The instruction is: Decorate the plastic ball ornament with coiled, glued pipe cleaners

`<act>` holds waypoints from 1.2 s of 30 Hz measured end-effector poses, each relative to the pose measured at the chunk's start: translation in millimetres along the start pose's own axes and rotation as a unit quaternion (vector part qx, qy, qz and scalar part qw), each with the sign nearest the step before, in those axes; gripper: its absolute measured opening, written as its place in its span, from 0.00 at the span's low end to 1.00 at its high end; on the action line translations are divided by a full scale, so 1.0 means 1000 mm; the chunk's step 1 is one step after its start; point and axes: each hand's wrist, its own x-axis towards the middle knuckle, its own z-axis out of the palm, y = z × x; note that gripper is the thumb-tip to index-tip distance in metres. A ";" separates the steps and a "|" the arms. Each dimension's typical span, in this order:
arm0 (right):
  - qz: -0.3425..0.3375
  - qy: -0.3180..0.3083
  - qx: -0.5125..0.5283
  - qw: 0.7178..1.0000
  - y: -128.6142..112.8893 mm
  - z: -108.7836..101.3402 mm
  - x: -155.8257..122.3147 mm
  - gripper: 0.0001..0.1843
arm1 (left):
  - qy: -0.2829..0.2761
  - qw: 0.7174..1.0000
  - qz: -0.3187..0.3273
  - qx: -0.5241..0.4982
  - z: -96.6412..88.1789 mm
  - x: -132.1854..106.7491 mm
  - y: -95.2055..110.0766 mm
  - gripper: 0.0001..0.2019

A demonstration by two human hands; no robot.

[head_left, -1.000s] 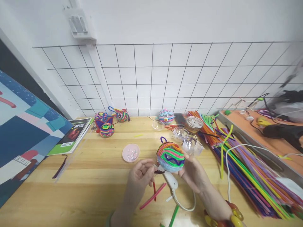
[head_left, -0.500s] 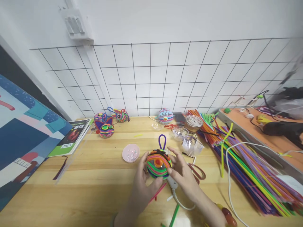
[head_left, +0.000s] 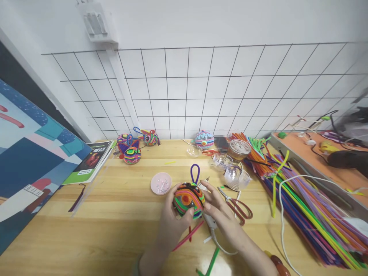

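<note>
Between my two hands is a round ornament (head_left: 187, 200) wound with bright pipe cleaners, with an orange-red spot on its front and a purple loop (head_left: 195, 173) standing on top. My left hand (head_left: 173, 219) wraps its left side, thumb across the lower front. On the right side, my right hand (head_left: 217, 207) grips it with thumb and fingers. Partly hidden below the right hand lies a glue gun (head_left: 210, 222) with a white cord. Scissors with brown-red handles (head_left: 240, 210) rest just right of that hand. A pink dish (head_left: 161, 183) of small shiny pieces sits behind the left hand.
Several finished ornaments (head_left: 132, 155) stand at the back left, and a striped one (head_left: 204, 139) at the back middle. Clear plastic half-shells (head_left: 237, 177) lie behind the scissors. Bundles of pipe cleaners (head_left: 313, 218) and a white cable (head_left: 281, 214) fill the right. A book (head_left: 89, 163) lies left.
Both hands have turned the ornament, and its orange-red spot has shifted left. The view has moved slightly, and the scissors show more fully.
</note>
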 end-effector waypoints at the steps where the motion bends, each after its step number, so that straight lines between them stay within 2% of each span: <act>1: 0.009 0.003 0.022 1.000 -0.001 0.000 0.001 0.28 | 0.001 1.000 -0.004 -0.004 -0.001 0.000 0.001 0.31; 5: 0.014 0.027 0.044 0.999 -0.003 -0.002 0.005 0.26 | 0.017 0.999 -0.012 -0.025 -0.001 0.003 0.005 0.29; 8: -0.047 0.112 -0.066 0.990 -0.005 -0.005 0.007 0.19 | 0.033 0.999 -0.012 -0.037 -0.001 0.005 0.010 0.28; 11: -0.139 0.172 -0.200 0.955 -0.007 -0.006 0.004 0.09 | 0.045 0.998 -0.014 -0.040 -0.001 0.007 0.016 0.28; 13: -0.204 0.151 -0.281 0.926 -0.007 -0.005 0.001 0.07 | 0.054 0.998 -0.012 -0.040 -0.001 0.007 0.018 0.29; 15: -0.282 0.103 -0.354 0.886 -0.007 -0.001 -0.003 0.04 | 0.064 0.997 -0.002 -0.036 0.000 0.006 0.018 0.30; 17: -0.341 0.059 -0.407 0.845 -0.008 0.004 -0.006 0.08 | 0.071 0.997 0.008 -0.024 0.001 0.004 0.015 0.30; 21: -0.373 0.033 -0.480 0.793 -0.011 0.012 -0.008 0.13 | 0.084 0.996 0.025 0.026 0.001 0.000 0.008 0.31; 25: -0.376 0.036 -0.520 0.766 -0.012 0.015 -0.007 0.11 | 0.096 0.989 0.069 0.088 0.000 -0.002 0.000 0.31; 27: -0.373 0.036 -0.524 0.765 -0.012 0.014 -0.006 0.10 | 0.097 0.985 0.085 0.111 -0.001 -0.003 -0.002 0.31; 29: -0.363 0.038 -0.515 0.775 -0.011 0.013 -0.005 0.09 | 0.100 0.984 0.088 0.115 0.000 -0.003 -0.001 0.31; 36: -0.263 0.088 -0.426 0.861 -0.004 0.003 -0.003 0.05 | 0.091 0.994 0.021 0.053 0.004 -0.003 0.010 0.30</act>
